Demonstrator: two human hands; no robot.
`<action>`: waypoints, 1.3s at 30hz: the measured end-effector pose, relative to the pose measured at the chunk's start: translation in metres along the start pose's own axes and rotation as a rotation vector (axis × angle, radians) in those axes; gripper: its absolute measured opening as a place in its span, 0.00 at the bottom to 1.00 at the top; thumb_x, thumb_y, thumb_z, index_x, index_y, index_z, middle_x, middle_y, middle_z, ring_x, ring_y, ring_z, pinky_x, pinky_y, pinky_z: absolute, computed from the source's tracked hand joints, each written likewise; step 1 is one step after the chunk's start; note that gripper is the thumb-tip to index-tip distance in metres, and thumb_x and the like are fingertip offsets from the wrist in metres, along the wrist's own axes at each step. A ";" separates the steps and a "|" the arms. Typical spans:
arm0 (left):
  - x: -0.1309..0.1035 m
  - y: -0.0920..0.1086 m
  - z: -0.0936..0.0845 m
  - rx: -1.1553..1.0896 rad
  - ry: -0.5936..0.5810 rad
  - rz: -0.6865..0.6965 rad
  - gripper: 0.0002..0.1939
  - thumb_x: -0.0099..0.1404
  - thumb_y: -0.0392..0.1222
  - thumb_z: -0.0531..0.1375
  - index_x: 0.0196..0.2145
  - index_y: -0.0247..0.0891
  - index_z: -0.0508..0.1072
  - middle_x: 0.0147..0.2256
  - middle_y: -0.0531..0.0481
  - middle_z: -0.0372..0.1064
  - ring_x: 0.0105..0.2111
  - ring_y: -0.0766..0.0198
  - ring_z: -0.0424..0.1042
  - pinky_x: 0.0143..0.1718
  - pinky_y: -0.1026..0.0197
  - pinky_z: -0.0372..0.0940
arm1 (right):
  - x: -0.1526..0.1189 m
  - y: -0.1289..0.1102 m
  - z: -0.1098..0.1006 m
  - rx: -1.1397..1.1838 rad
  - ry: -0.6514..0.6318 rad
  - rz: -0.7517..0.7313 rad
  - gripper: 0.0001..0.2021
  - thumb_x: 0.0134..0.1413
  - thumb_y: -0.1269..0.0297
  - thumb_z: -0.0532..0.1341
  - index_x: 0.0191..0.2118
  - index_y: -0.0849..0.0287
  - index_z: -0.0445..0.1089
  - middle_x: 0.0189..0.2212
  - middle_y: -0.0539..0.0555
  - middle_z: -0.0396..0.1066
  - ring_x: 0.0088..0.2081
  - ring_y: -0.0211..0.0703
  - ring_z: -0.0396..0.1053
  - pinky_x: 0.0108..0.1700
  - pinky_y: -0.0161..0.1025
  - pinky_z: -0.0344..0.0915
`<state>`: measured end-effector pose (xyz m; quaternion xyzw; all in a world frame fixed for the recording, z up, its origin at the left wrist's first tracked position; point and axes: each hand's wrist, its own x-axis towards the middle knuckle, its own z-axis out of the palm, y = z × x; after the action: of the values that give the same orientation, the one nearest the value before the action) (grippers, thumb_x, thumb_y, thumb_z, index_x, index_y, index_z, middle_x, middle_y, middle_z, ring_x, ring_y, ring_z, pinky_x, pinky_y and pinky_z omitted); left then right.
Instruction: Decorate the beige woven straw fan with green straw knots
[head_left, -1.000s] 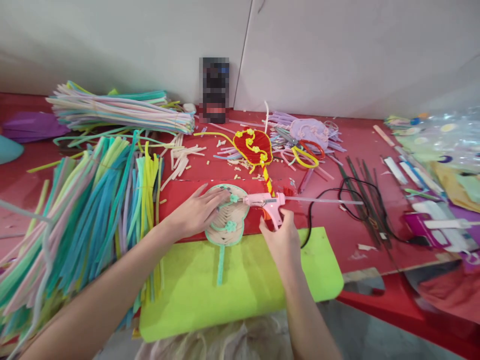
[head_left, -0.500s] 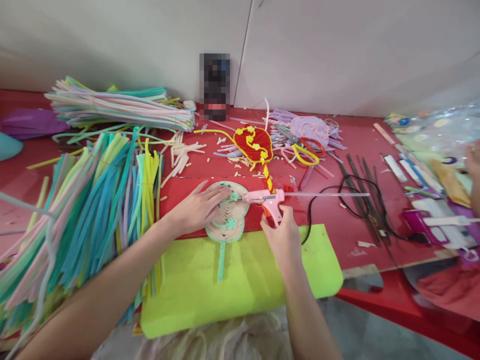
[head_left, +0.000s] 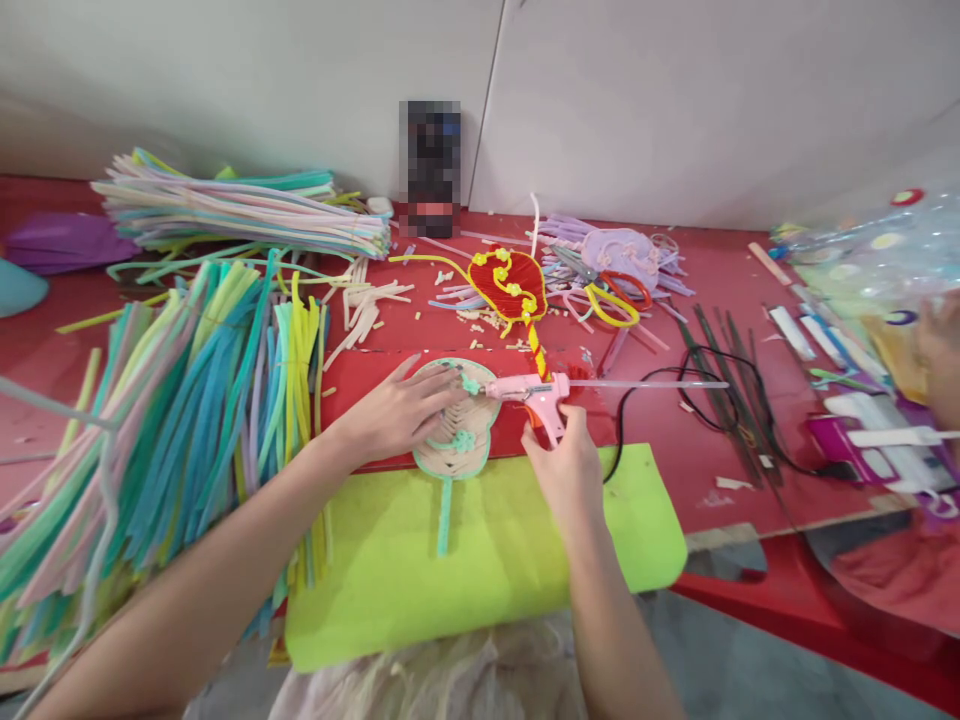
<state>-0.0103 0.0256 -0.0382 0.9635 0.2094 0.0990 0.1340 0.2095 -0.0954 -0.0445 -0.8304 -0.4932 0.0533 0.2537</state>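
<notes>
My left hand point(head_left: 405, 405) lies with its fingers stretched out over the upper left of a beige fan-shaped piece point(head_left: 472, 462) that has a mint-green edge, green flower decorations and a green handle. Wrapped round the grip of a pink hot glue gun point(head_left: 529, 388) is my right hand point(head_left: 564, 455). The gun's nozzle points left, right at the green decoration point(head_left: 470, 384) near my left fingertips; whether it touches cannot be made out. A clear glue stick point(head_left: 652, 384) juts from the gun's back. Just behind stands a red and yellow fan point(head_left: 506, 285), its striped handle partly hidden by the gun.
Bundles of coloured pipe cleaners point(head_left: 202, 420) fill the left side. Scissors point(head_left: 611, 300) lie near a lilac piece point(head_left: 622, 255). A black cord point(head_left: 675, 375) crosses the right. A yellow-green mat point(head_left: 450, 590) hangs over the front edge. Another person's hand point(head_left: 941, 335) is far right.
The glue stick sticks out slightly less behind the gun. The beige fan has shifted a little. Another person's hand at far right reaches slightly further in. My hands keep nearly the same pose.
</notes>
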 end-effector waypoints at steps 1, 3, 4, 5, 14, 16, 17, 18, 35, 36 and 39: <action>0.000 0.000 0.000 0.000 0.003 -0.003 0.22 0.68 0.40 0.46 0.58 0.42 0.59 0.59 0.43 0.56 0.61 0.53 0.52 0.61 0.43 0.45 | 0.000 0.001 0.001 0.002 0.004 -0.004 0.17 0.48 0.55 0.58 0.43 0.58 0.60 0.37 0.58 0.71 0.34 0.49 0.70 0.31 0.38 0.61; 0.000 0.000 0.001 -0.003 0.010 -0.008 0.22 0.67 0.39 0.46 0.58 0.41 0.59 0.59 0.43 0.57 0.61 0.54 0.53 0.60 0.43 0.46 | -0.001 0.002 0.001 0.007 0.010 -0.012 0.17 0.48 0.55 0.58 0.43 0.58 0.60 0.37 0.58 0.71 0.34 0.48 0.70 0.30 0.38 0.61; 0.000 0.000 0.001 -0.003 0.015 -0.011 0.22 0.67 0.38 0.46 0.58 0.41 0.59 0.59 0.43 0.57 0.60 0.54 0.53 0.60 0.43 0.46 | -0.001 0.002 0.002 0.010 0.012 -0.017 0.17 0.48 0.55 0.58 0.43 0.58 0.60 0.37 0.58 0.71 0.34 0.48 0.70 0.30 0.38 0.61; 0.000 0.001 0.001 -0.002 0.021 -0.013 0.21 0.67 0.38 0.46 0.58 0.40 0.59 0.58 0.43 0.58 0.60 0.54 0.54 0.60 0.43 0.46 | -0.001 0.002 0.002 0.012 0.014 -0.019 0.17 0.48 0.55 0.58 0.43 0.58 0.60 0.37 0.58 0.71 0.34 0.48 0.70 0.30 0.38 0.61; 0.012 -0.001 0.009 0.186 0.151 -0.019 0.13 0.68 0.39 0.48 0.49 0.34 0.63 0.46 0.42 0.70 0.48 0.58 0.68 0.53 0.52 0.61 | -0.001 0.000 0.000 -0.001 0.015 -0.040 0.16 0.49 0.55 0.57 0.43 0.57 0.59 0.37 0.58 0.71 0.32 0.48 0.70 0.29 0.38 0.60; 0.016 0.000 0.007 0.247 0.131 0.010 0.12 0.68 0.37 0.49 0.47 0.33 0.64 0.43 0.42 0.71 0.46 0.58 0.70 0.51 0.53 0.62 | -0.001 0.000 0.000 0.001 0.015 -0.045 0.16 0.49 0.55 0.56 0.43 0.58 0.59 0.36 0.58 0.71 0.32 0.48 0.70 0.28 0.37 0.60; 0.017 0.001 0.006 0.274 0.120 0.018 0.11 0.68 0.37 0.49 0.46 0.33 0.64 0.42 0.42 0.72 0.45 0.59 0.71 0.50 0.53 0.63 | -0.001 0.001 0.001 0.000 0.014 -0.048 0.16 0.49 0.55 0.56 0.43 0.58 0.59 0.36 0.58 0.71 0.32 0.48 0.70 0.28 0.37 0.60; 0.019 0.002 0.005 0.297 0.111 0.022 0.11 0.68 0.37 0.49 0.46 0.33 0.65 0.41 0.43 0.72 0.44 0.59 0.71 0.49 0.54 0.64 | -0.001 0.001 0.001 -0.002 0.013 -0.049 0.16 0.49 0.55 0.56 0.42 0.57 0.59 0.36 0.58 0.71 0.32 0.48 0.70 0.28 0.37 0.59; 0.017 -0.004 0.019 0.475 0.286 0.177 0.12 0.66 0.31 0.49 0.45 0.31 0.67 0.41 0.42 0.73 0.41 0.62 0.73 0.43 0.60 0.67 | -0.001 0.003 0.004 -0.002 0.002 -0.031 0.17 0.48 0.55 0.57 0.42 0.57 0.59 0.36 0.57 0.72 0.32 0.47 0.69 0.28 0.37 0.59; 0.017 -0.005 0.019 0.471 0.290 0.188 0.12 0.66 0.32 0.49 0.45 0.31 0.68 0.41 0.41 0.74 0.41 0.62 0.73 0.43 0.60 0.67 | -0.001 0.003 0.004 -0.009 0.001 -0.030 0.17 0.48 0.55 0.57 0.42 0.57 0.59 0.36 0.57 0.72 0.31 0.47 0.69 0.28 0.37 0.59; 0.017 -0.005 0.019 0.486 0.292 0.198 0.12 0.67 0.33 0.49 0.45 0.31 0.68 0.41 0.42 0.74 0.41 0.62 0.73 0.42 0.61 0.67 | -0.001 0.003 0.003 -0.020 -0.002 -0.024 0.17 0.48 0.55 0.56 0.43 0.57 0.59 0.35 0.57 0.71 0.30 0.46 0.69 0.27 0.37 0.58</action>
<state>0.0079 0.0335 -0.0550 0.9588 0.1488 0.1959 -0.1422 0.2102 -0.0959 -0.0489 -0.8269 -0.5039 0.0460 0.2455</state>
